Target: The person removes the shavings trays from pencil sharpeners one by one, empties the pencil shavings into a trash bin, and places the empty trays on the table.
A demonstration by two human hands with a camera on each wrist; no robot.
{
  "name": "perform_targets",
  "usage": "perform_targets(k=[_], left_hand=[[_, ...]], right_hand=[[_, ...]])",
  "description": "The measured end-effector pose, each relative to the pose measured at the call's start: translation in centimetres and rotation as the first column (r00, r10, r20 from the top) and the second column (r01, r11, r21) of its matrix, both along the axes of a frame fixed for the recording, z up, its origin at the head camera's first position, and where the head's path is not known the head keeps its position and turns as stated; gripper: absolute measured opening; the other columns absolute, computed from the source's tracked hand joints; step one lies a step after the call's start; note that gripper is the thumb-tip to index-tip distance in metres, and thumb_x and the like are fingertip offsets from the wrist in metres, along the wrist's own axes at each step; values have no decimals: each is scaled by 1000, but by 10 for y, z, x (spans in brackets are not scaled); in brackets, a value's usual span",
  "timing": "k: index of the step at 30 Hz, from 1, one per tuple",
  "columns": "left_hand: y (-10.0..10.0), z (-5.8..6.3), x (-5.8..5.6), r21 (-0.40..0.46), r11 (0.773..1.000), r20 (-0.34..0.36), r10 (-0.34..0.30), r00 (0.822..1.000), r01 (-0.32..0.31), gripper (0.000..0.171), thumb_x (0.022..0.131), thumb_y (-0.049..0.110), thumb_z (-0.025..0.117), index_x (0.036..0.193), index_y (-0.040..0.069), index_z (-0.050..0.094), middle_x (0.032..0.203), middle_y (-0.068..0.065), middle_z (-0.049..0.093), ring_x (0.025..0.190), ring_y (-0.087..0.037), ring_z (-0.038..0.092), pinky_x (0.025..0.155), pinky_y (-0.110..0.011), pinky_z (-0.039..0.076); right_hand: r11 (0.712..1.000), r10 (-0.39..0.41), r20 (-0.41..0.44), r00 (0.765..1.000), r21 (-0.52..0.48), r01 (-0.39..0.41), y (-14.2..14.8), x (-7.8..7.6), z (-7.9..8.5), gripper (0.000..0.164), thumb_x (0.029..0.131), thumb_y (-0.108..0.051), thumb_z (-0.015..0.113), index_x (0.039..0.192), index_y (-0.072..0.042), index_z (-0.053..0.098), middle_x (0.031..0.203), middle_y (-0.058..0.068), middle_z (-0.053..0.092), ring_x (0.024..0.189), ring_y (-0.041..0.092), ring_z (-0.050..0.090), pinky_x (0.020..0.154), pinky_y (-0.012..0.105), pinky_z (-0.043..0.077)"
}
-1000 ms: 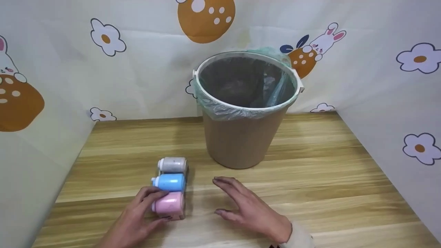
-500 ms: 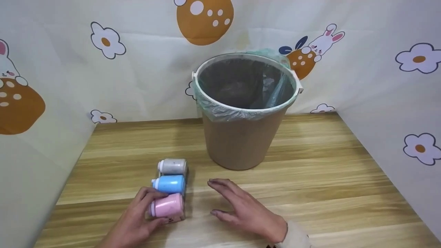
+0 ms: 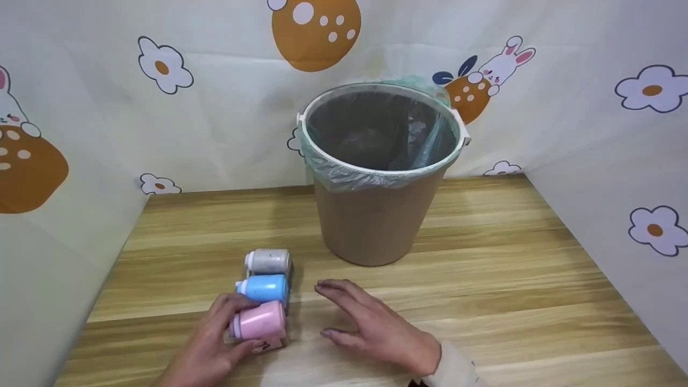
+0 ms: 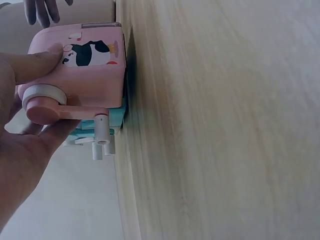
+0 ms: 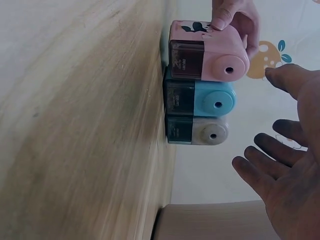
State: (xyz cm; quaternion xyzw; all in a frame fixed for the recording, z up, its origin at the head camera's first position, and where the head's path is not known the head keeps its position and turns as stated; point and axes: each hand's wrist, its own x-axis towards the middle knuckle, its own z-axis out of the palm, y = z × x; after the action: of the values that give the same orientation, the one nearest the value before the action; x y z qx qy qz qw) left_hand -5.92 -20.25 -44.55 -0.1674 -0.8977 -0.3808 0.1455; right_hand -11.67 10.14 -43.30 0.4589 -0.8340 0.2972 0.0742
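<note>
In the head view, a pink crank pencil sharpener (image 3: pixel 262 321) stands nearest me at the left. My left hand (image 3: pixel 207 341) grips it, thumb on the near side and fingers on the far side. The left wrist view shows its crank (image 4: pixel 82 112) and a panda picture on its side. Behind it stand a blue pencil sharpener (image 3: pixel 267 288) and a grey pencil sharpener (image 3: pixel 270 261), lined up. The right wrist view shows their pencil holes and dark shavings drawers. My right hand (image 3: pixel 376 328) hovers to their right, fingers extended and spread, holding nothing.
A brown bin (image 3: pixel 376 226) with a white rim and a thin green liner bag stands on the wood-grain table (image 3: pixel 516 279) behind my right hand. Patterned cloth (image 3: pixel 226 107) with bunnies and flowers encloses the back and sides.
The pink pencil sharpener has turned slightly and shifted a little in my left hand's grip. My right hand has drifted left, closer to the sharpeners. The other two sharpeners keep their places.
</note>
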Motion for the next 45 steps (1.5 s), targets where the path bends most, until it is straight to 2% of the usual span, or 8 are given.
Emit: perform_targets(k=[7,13,20,26,31,39,45], left_hand=[[2,9,3,-14,1000,24,-7,1000,7,69,62,3,89,122,22,60,118,14,64,106,-3,60,92,-24,54],[7,24,2,12,1000,-27,7,1000,-6,69,60,-2,89,119,20,62,115,15,64,104,-1,60,91,-20,53],[11,44,4,37,998,56,54,997,-56,65,63,3,90,118,23,63,114,19,62,106,0,59,96,-23,54],[12,53,1,27,999,-45,31,999,-30,63,60,4,93,115,16,65,111,20,63,99,1,60,87,-19,54],[11,58,-1,4,1000,-62,3,998,-3,63,61,4,92,115,15,64,109,18,63,97,1,60,85,-21,55],[10,67,-2,9,1000,-17,-11,1000,11,61,64,7,92,117,18,63,109,15,64,97,0,59,86,-21,56],[10,72,0,34,999,18,-13,1000,12,60,66,7,91,117,18,63,111,11,64,98,0,59,88,-20,56]], right_hand=[[999,10,71,997,41,-13,-9,1,7,62,98,-42,61,152,-18,40,154,3,43,139,21,48,115,37,46],[998,43,89,995,47,-48,-21,0,16,63,97,-38,65,152,-18,40,154,3,43,139,19,48,115,35,46],[997,60,113,992,47,-66,-27,-1,21,65,97,-36,65,153,-15,39,153,3,43,138,16,48,115,32,45],[996,75,99,992,40,-79,-30,-2,23,66,97,-39,64,152,-13,38,152,2,43,137,15,49,114,31,46],[997,77,97,992,5,-78,-34,-3,26,69,95,-39,67,152,-11,39,152,3,42,138,16,48,114,31,46],[997,76,146,986,-24,-73,-42,-3,29,71,92,-34,73,152,-11,40,153,4,42,139,17,48,116,32,44],[1000,25,192,981,-23,-21,-47,-4,31,75,88,-32,77,150,-9,42,153,4,43,141,20,47,118,32,41]])
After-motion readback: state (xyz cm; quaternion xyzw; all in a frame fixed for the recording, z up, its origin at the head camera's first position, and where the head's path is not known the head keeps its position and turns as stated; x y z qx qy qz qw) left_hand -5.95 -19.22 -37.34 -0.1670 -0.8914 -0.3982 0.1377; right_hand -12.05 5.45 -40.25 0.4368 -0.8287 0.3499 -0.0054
